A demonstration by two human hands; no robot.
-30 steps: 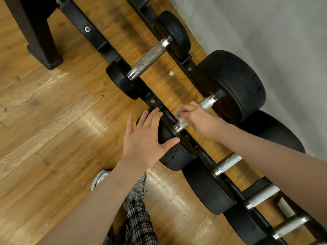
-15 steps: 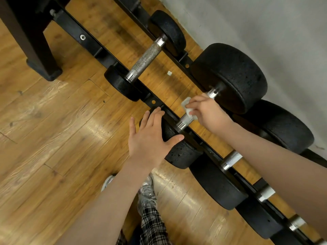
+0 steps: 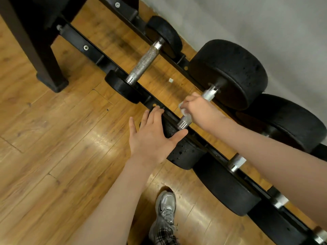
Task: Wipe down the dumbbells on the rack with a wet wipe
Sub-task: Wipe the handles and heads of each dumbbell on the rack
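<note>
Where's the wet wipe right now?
Head view, centre: the wet wipe is in the right hand, wrapped on the dumbbell handle, just beyond the left hand.

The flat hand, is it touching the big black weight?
Touching. The head view shows the left hand pressed flat on the near black dumbbell head, thumb lying across its top.

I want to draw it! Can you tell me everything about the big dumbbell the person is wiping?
The big dumbbell lies across the black rack, slanting from near the wall toward the person. It has two thick, round black ends, rubbery-looking with little pits, joined by a shiny silver handle with a rough grip. The right hand curls round the handle's middle, holding a white wet wipe against it. The left hand lies flat on the near end, fingers straight. Another big dumbbell sits close beside it.
</note>
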